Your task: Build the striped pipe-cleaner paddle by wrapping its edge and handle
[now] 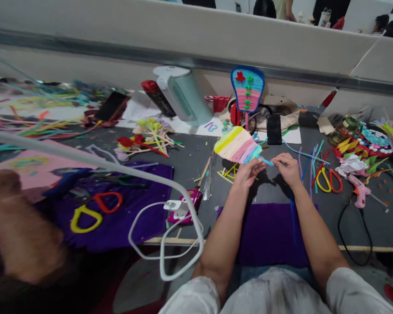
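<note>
Above the table I hold a small hand fan [237, 146] striped in yellow, cream, pink, lilac and blue, made of fuzzy pipe cleaners. My left hand [249, 171] is closed around the base of its handle, just below the striped panel. The fingers of my right hand [287, 169] pinch at the tip of the light blue wrapped handle [267, 162]. A darker blue pipe cleaner [293, 216] hangs down below my right hand, over a purple cloth [270, 235]; whether my fingers hold it I cannot tell. A finished-looking fan [248, 89] with a blue rim stands behind.
To the right lie scissors [329, 179], loose pipe cleaners and a pink glue gun [358, 192] with its cord. A kettle [186, 96], phone [274, 129] and pipe-cleaner flowers [147, 139] stand further back. A white cable [183, 192] crosses the left; another person's arm [19, 231] is blurred there.
</note>
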Action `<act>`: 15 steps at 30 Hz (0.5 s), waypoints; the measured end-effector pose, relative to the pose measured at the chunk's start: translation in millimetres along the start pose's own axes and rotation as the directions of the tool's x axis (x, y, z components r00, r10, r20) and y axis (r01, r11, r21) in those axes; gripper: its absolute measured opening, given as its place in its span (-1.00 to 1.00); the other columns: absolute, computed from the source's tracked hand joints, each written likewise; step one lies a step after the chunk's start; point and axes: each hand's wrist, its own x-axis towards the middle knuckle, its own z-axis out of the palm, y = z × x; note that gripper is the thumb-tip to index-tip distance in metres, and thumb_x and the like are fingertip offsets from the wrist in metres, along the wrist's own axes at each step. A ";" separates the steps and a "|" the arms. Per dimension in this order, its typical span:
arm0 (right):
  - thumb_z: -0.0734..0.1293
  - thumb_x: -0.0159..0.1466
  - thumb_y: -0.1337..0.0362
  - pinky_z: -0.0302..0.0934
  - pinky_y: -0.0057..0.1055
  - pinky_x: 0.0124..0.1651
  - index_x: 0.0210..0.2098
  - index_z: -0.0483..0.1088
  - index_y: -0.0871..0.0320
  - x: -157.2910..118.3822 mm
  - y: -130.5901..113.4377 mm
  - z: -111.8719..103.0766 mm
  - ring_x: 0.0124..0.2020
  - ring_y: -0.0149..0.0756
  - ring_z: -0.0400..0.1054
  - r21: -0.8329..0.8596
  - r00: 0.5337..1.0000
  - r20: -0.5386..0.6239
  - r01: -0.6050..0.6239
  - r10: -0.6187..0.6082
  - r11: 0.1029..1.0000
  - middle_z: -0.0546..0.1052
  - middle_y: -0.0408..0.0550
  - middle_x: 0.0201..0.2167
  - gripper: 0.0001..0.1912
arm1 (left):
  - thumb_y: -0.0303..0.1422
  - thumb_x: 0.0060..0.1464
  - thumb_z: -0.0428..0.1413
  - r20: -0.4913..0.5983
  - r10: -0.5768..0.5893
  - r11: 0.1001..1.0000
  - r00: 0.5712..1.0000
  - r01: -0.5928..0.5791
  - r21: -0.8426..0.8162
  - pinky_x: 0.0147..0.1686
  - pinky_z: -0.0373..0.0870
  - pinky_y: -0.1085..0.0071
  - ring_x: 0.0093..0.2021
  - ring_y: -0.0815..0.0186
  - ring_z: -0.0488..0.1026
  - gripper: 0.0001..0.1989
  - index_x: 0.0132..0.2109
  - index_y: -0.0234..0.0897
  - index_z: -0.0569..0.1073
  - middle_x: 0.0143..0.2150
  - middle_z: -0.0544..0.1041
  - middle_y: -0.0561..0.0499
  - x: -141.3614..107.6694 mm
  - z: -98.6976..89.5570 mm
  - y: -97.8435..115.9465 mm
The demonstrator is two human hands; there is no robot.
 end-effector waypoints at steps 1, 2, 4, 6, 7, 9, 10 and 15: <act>0.34 0.21 0.22 0.22 -0.32 -0.20 -0.42 0.55 0.08 -1.1 -0.8 4.4 -0.33 -0.28 0.36 0.022 0.999 -0.030 -0.016 0.017 1.000 0.54 -0.09 -0.45 -0.85 | -0.49 -0.26 0.25 -0.019 -0.001 0.999 1.000 0.000 -0.034 -0.23 0.49 0.38 -0.48 0.37 0.51 -0.86 -0.44 -0.37 0.47 -0.53 0.53 0.02 0.5 1.0 -0.9; 0.34 0.21 0.21 0.22 -0.34 -0.24 -0.42 0.55 0.09 -2.5 -1.4 8.9 -0.36 -0.29 0.35 0.039 0.998 -0.058 -0.031 0.034 0.999 0.54 -0.09 -0.46 -0.84 | -0.50 -0.23 0.24 -0.044 0.004 0.998 0.999 -0.007 -0.068 -0.23 0.49 0.40 -0.48 0.38 0.52 -0.89 -0.44 -0.36 0.47 -0.53 0.54 0.02 0.8 2.5 -1.9; 0.34 0.21 0.20 0.21 -0.37 -0.31 -0.41 0.55 0.11 -5.9 -2.6 17.8 -0.41 -0.31 0.34 0.059 0.993 -0.092 -0.070 0.075 0.996 0.54 -0.10 -0.49 -0.83 | -0.53 -0.20 0.22 -0.106 0.032 0.991 0.994 -0.046 -0.127 -0.23 0.49 0.43 -0.48 0.39 0.52 -0.92 -0.45 -0.36 0.46 -0.53 0.54 0.02 1.0 6.2 -4.0; 0.32 0.22 0.20 0.20 -0.39 -0.33 -0.42 0.54 0.12 -9.4 -3.8 25.5 -0.43 -0.32 0.35 0.052 0.987 -0.104 -0.121 0.126 0.991 0.55 -0.11 -0.50 -0.81 | -0.53 -0.21 0.23 -0.169 0.074 0.982 0.983 -0.101 -0.158 -0.25 0.49 0.44 -0.48 0.40 0.51 -0.91 -0.47 -0.36 0.46 -0.53 0.54 0.03 0.3 10.4 -6.1; 0.31 0.23 0.20 0.21 -0.39 -0.32 -0.44 0.53 0.12 -11.1 -4.4 28.7 -0.43 -0.32 0.36 0.036 0.983 -0.105 -0.146 0.149 0.989 0.55 -0.11 -0.50 -0.79 | -0.53 -0.23 0.23 -0.196 0.099 0.978 0.976 -0.132 -0.162 -0.27 0.49 0.45 -0.48 0.40 0.51 -0.90 -0.47 -0.36 0.45 -0.54 0.53 0.03 -0.2 12.4 -7.2; 0.29 0.24 0.19 0.22 -0.39 -0.28 -0.47 0.52 0.11 -13.7 -5.9 33.3 -0.42 -0.31 0.38 -0.024 0.979 -0.104 -0.181 0.177 0.983 0.56 -0.11 -0.48 -0.77 | -0.50 -0.27 0.26 -0.240 0.158 0.969 0.958 -0.197 -0.148 -0.29 0.49 0.45 -0.48 0.39 0.50 -0.87 -0.48 -0.36 0.45 -0.54 0.52 0.04 -1.4 15.9 -9.6; 0.28 0.24 0.19 0.22 -0.39 -0.26 -0.48 0.52 0.11 -14.7 -6.5 34.7 -0.41 -0.30 0.38 -0.063 0.978 -0.102 -0.188 0.181 0.980 0.57 -0.11 -0.48 -0.76 | -0.48 -0.29 0.27 -0.261 0.195 0.963 0.945 -0.235 -0.131 -0.30 0.49 0.45 -0.48 0.39 0.49 -0.85 -0.48 -0.36 0.45 -0.54 0.51 0.05 -2.0 17.5 -10.8; 0.24 0.28 0.22 0.19 -0.39 -0.23 -0.38 0.51 0.10 -18.0 -5.0 36.6 -0.37 -0.28 0.36 -0.296 0.991 -0.064 -0.132 0.118 0.946 0.57 -0.09 -0.45 -0.77 | -0.41 -0.33 0.29 -0.355 0.459 0.880 0.814 -0.471 0.059 -0.33 0.47 0.42 -0.49 0.40 0.44 -0.75 -0.41 -0.32 0.42 -0.50 0.48 0.11 -1.1 21.7 -15.9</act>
